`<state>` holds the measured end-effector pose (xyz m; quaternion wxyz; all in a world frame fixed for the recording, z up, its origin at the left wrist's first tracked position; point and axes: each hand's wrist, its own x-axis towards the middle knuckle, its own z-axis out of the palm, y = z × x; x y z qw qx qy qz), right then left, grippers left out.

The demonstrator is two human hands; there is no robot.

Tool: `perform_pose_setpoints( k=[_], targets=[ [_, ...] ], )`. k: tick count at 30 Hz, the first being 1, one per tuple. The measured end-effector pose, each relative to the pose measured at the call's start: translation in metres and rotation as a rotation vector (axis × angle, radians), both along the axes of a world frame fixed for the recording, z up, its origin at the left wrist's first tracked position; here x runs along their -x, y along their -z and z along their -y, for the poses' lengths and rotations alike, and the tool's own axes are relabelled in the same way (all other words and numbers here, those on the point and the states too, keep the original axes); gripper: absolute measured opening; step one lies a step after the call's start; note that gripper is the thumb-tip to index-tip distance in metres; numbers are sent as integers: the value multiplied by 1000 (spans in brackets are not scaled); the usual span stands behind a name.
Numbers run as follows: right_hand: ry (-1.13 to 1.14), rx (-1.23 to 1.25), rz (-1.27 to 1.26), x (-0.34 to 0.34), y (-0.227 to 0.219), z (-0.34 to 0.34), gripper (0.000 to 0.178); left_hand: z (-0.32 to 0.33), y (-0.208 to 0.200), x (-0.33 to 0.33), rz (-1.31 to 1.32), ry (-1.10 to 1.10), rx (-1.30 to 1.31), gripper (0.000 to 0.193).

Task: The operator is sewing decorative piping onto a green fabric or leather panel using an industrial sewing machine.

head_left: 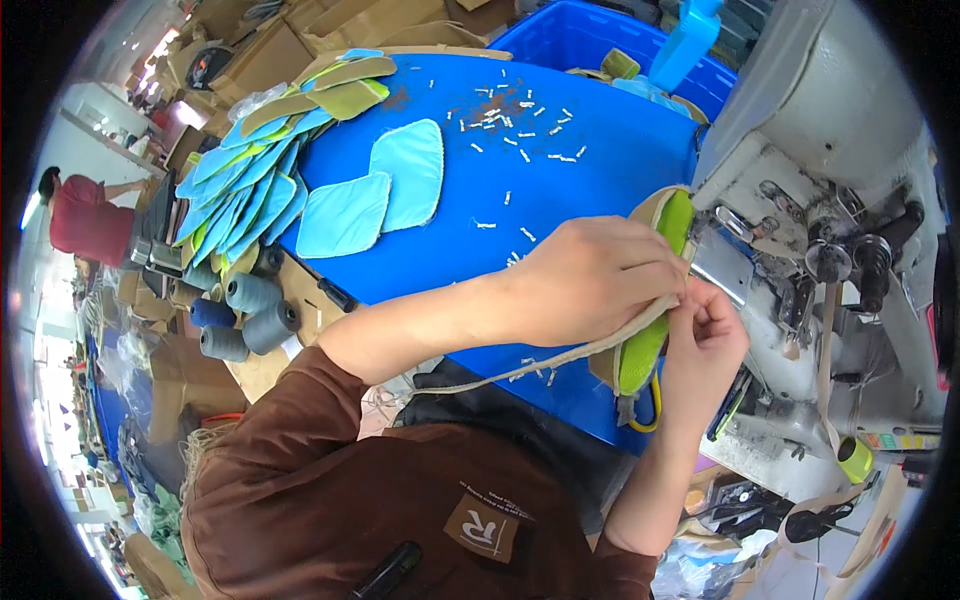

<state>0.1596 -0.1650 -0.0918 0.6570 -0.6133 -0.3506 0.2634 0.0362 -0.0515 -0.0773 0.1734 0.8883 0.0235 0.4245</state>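
Your left hand (pixel 603 265) is curled nearly closed, its fingertips gathered on a beige strip (pixel 565 358); its thumb is hidden. Your right hand (pixel 712 340) meets it there, thumb and forefinger pinched on the strip, the other fingers loosely folded. The green pad (pixel 642 362) sits beneath your hands at the right edge of the blue table (pixel 430 255), probably kept there to stay near the sewing machine (pixel 815 150). Both grips look set to keep the strip along the pad's edge (its tail hangs slack toward your lap).

The strip looks woven and soft, the green cloth smooth and puffy. Farther left, two light-blue pads (pixel 410 178) with rounded corners overlap, beside a fanned pile of pads (pixel 245 190), perhaps stacked for easy reach. Small pale scraps (pixel 490 118) litter the tabletop.
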Motion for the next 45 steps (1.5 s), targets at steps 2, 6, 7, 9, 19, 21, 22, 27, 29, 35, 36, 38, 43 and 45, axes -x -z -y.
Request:
perform_pose_setpoints(
  k=[2,6,7,9,19,21,22,27,29,35,36,38,43,45],
  targets=[
    [9,53,59,1,-2,6,10,0,4,3,-14,-11,7,19],
    [-84,35,116,-4,7,12,13,2,0,6,-40,-18,-5,22],
    [-53,31,156,-5,9,10,10,4,-2,7,-68,-16,-18,23],
    [-54,18,114,-7,9,5,9,10,0,8,-58,-23,-13,24],
    [-79,72,-11,0,4,11,7,11,6,10,-51,-27,-42,20],
    [-87,9,14,1,8,10,8,10,3,10,-66,-30,-39,20],
    [-83,10,15,1,6,9,8,10,1,9,-84,-34,-30,19],
    [-31,14,-23,-2,-2,-2,7,9,0,9,-92,-46,-46,20],
    [-37,20,-32,2,-3,-3,7,8,0,10,-78,-57,-43,20],
    [-66,-32,-85,4,7,3,9,6,-2,8,-116,-31,-26,22],
    [-57,-11,-58,5,6,1,9,5,-1,8,-95,-29,-38,22],
    [-13,16,-54,5,1,-4,8,3,-3,6,-81,-14,-47,22],
    [14,-3,-65,7,4,-7,7,-4,-9,6,-87,12,-24,23],
    [29,-25,-56,12,6,-7,6,-10,-11,7,-116,49,165,18]
  ],
)
